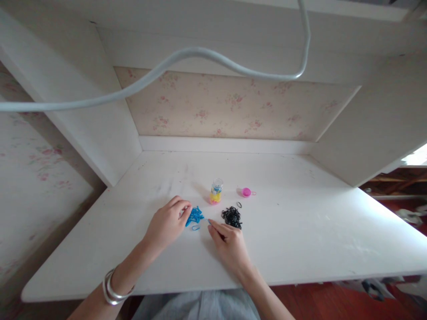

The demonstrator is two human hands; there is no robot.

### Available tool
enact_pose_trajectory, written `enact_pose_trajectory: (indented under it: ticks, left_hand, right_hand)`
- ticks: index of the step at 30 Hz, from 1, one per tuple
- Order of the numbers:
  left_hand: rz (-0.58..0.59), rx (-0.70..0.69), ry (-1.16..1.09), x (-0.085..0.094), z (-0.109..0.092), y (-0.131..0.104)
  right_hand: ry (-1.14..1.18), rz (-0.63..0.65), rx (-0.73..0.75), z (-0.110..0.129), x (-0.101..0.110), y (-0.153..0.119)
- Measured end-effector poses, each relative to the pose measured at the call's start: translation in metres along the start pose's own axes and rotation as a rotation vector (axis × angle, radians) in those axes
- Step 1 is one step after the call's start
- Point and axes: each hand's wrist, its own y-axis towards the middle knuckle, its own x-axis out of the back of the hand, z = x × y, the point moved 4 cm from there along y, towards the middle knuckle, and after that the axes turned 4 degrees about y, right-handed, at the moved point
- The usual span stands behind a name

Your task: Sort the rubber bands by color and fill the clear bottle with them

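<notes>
Blue rubber bands (195, 216) lie in a small pile on the white desk, with a single blue loop (195, 227) just in front. My left hand (169, 220) is at the pile's left edge, thumb and fingers pinched; what is between them is too small to name. To the right of the pile, my right hand (229, 242) has its fingertips closed on a small blue band (209, 222). A heap of black bands (232, 217) sits beyond that hand. Behind the piles stands an open clear jar (216, 192) with yellow, pink and blue contents.
A pink lid (246, 192) lies right of the jar, and one black band (239, 205) lies below it. A white cable (200, 52) crosses the upper view. The desk (300, 240) has side panels and a back ledge.
</notes>
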Motion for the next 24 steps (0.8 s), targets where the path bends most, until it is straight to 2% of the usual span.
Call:
enact_pose_trajectory:
  ticks: [4, 7, 11, 15, 20, 24]
  left_hand:
    - [0.099, 0.008, 0.076, -0.015, 0.005, -0.025]
    - [0.132, -0.015, 0.141, -0.024, 0.001, -0.035]
    - [0.132, -0.046, 0.184, -0.034, -0.001, -0.043]
    - [0.117, -0.049, 0.227, -0.041, 0.003, -0.047]
    - [0.130, -0.053, 0.253, -0.042, 0.004, -0.050]
    - [0.145, -0.044, 0.253, -0.040, 0.004, -0.049]
  right_hand:
    - [-0.013, -0.014, -0.032, 0.004, 0.010, 0.009]
    - [-0.061, -0.045, -0.014, 0.010, 0.026, 0.023]
    - [-0.208, -0.094, 0.043, 0.024, 0.054, 0.051]
    - [-0.386, -0.090, 0.134, 0.040, 0.073, 0.079]
    - [-0.555, -0.003, 0.262, 0.050, 0.077, 0.106]
    - [-0.651, 0.081, 0.257, 0.052, 0.075, 0.118]
